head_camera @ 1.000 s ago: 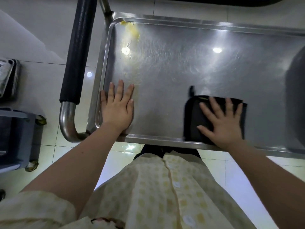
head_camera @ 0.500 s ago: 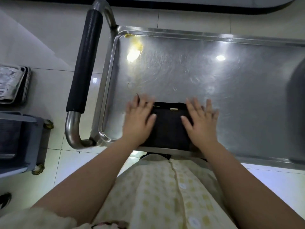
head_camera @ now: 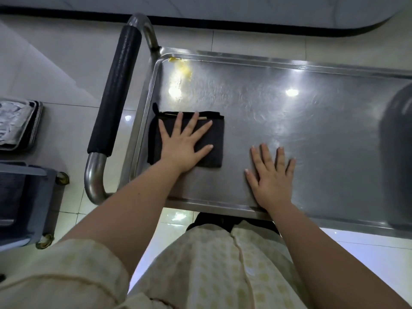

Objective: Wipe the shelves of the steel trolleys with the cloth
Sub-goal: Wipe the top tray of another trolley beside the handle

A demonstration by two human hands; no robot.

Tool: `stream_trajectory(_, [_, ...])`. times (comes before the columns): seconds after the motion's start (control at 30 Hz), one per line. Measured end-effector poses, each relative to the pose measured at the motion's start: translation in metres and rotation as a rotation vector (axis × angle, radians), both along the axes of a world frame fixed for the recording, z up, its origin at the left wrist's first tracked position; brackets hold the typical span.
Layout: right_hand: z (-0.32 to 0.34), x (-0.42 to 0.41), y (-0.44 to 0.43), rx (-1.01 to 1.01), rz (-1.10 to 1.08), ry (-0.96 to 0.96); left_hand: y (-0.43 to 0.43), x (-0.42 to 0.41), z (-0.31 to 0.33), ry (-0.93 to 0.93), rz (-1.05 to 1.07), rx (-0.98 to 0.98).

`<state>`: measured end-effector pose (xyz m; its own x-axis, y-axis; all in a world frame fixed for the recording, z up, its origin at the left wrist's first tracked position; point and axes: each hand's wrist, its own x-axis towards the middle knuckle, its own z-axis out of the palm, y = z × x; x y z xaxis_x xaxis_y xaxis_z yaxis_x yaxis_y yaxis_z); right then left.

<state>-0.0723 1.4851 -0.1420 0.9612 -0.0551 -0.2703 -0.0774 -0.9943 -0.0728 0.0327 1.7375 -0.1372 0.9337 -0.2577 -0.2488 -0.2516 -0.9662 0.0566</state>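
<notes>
A person's left hand (head_camera: 182,148) presses flat, fingers spread, on a folded black cloth (head_camera: 217,139) at the left end of a steel trolley's top shelf (head_camera: 301,130), the cloth's edge just beside the raised left rim (head_camera: 142,121). The right hand (head_camera: 270,177) lies flat and empty on bare steel by the near edge, apparently bracing. The wipe looks under way, with a yellow smear (head_camera: 184,69) in the far-left corner not yet reached. The next stroke likely calls for a push along the rim into that corner. Bare steel runs open to the right, up to a dark rounded shape (head_camera: 396,152) at the right end, too dim to identify.
</notes>
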Motion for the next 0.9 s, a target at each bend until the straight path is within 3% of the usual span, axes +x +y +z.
stream_trajectory(0.13, [-0.002,0.003,0.004,0.007,-0.016,-0.013,0.004,0.016,0.003,0.007,0.027,-0.003])
stream_trajectory(0.5, [0.0,0.043,0.017,0.039,-0.129,0.111,0.023,-0.076,0.003,-0.035,-0.011,-0.002])
stream_trajectory(0.67, [0.0,0.135,0.024,0.005,0.089,0.058,0.012,-0.074,0.006,0.001,0.183,-0.069])
stream_trajectory(0.77, [-0.009,0.158,0.023,0.002,0.112,0.011,0.003,-0.076,0.004,-0.012,0.338,-0.001])
stream_trajectory(0.9, [-0.021,0.154,0.023,-0.014,0.124,-0.083,0.004,-0.054,-0.002,-0.09,0.272,-0.002])
